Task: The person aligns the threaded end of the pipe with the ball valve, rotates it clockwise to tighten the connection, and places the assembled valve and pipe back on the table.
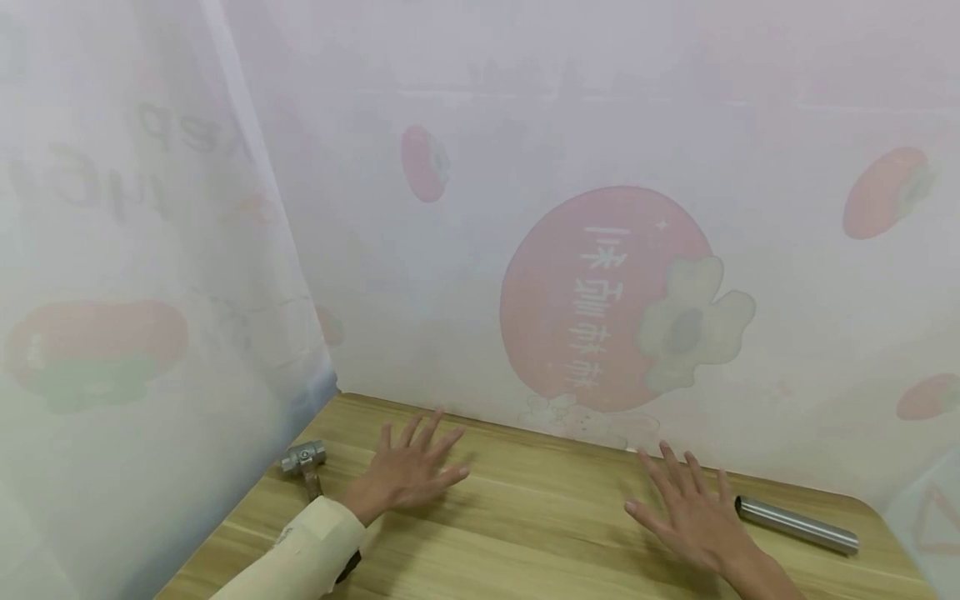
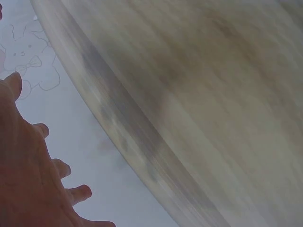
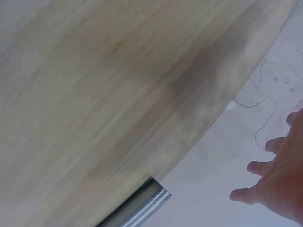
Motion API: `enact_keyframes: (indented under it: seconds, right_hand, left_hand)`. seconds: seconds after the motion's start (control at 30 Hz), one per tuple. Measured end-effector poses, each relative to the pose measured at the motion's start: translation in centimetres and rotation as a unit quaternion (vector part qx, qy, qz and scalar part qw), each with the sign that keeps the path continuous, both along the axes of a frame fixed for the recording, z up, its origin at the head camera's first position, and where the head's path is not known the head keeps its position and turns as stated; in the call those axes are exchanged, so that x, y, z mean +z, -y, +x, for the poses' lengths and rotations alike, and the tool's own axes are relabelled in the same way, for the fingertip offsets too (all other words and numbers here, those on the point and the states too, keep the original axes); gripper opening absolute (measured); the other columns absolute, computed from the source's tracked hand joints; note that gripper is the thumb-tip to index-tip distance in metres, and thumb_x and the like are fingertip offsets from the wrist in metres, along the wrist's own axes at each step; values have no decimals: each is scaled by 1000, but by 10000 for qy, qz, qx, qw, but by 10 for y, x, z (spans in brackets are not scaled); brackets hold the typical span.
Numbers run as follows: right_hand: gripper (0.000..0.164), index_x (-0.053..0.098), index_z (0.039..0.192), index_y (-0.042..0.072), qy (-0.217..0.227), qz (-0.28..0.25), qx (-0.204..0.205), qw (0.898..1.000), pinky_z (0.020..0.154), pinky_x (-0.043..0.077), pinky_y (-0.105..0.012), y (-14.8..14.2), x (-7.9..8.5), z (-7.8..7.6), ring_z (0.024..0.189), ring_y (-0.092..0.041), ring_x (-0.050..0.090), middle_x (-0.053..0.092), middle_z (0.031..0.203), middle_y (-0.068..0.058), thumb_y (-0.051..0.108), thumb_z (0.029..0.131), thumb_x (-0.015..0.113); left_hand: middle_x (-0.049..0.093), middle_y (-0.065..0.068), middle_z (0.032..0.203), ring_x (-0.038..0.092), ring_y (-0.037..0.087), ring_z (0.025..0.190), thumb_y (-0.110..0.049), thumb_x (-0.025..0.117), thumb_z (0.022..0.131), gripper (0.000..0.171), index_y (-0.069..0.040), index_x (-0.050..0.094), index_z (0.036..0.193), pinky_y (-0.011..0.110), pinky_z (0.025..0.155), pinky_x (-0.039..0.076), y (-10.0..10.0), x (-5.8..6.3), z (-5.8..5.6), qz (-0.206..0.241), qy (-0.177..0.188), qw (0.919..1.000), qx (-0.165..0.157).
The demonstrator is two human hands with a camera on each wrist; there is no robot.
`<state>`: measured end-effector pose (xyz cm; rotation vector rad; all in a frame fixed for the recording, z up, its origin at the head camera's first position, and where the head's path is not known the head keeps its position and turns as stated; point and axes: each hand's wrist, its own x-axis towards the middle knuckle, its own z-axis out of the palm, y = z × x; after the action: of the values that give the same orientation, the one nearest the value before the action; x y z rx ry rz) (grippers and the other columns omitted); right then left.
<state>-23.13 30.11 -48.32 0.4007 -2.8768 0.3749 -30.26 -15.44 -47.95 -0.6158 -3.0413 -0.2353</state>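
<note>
My left hand [image 1: 408, 473] is spread with its fingers straight over the left half of the wooden table [image 1: 525, 517], and it holds nothing. To its left lies a metal ball valve [image 1: 303, 457] with a handle, partly hidden by the sleeve. The right hand [image 1: 693, 508] is spread too, its fingers pointing at the far edge. Just right of that hand lies a shiny metal pipe [image 1: 798, 527], whose threaded end [image 3: 160, 193] shows in the right wrist view. In the left wrist view the left hand [image 2: 33, 170] shows bare, splayed fingers.
A pale hanging cloth [image 1: 420, 292] with printed persimmons rises right behind the table's far edge. Another cloth [image 1: 150, 250] with faint lettering hangs along the left side. The table's rounded corner [image 1: 862, 504] is at the right.
</note>
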Motion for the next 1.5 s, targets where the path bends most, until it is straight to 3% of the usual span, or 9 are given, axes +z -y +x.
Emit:
enact_keyframes:
  seconds: [0.53, 0.93, 1.27, 1.5]
  right_hand:
    - [80, 34, 171, 25, 58, -83, 2, 9999, 115, 8, -96, -11, -4, 2, 154, -69, 23, 27, 176, -31, 63, 105, 60]
    - [82, 38, 170, 23, -94, 222, -199, 9995, 109, 19, -96, -22, -5, 7, 151, -68, 31, 33, 173, -30, 66, 104, 60]
    - [86, 27, 174, 25, 14, 91, -258, 9996, 112, 15, -96, -34, -10, 10, 151, -71, 26, 30, 173, -33, 65, 105, 59]
    - [85, 30, 173, 23, -45, 203, -320, 9993, 109, 18, -97, -40, -11, 11, 151, -70, 28, 32, 173, -32, 65, 105, 58]
  left_hand:
    - [11, 12, 184, 19, 49, 166, -76, 35, 108, 78, -34, 31, 173, 90, 124, 9, 20, -4, 3, -142, -6, 9998, 151]
    - [12, 14, 184, 21, 52, 165, -73, 38, 108, 77, -31, 34, 172, 91, 123, 6, 33, -3, 5, 4, 6, 9998, 208]
    - [13, 17, 183, 18, 53, 165, -73, 41, 108, 78, -29, 35, 172, 92, 122, 5, 45, -3, 6, 40, 10, 9996, 274]
    - [14, 18, 183, 20, 53, 164, -74, 40, 107, 79, -29, 35, 172, 93, 121, 5, 53, -4, 7, 13, -36, 9994, 341]
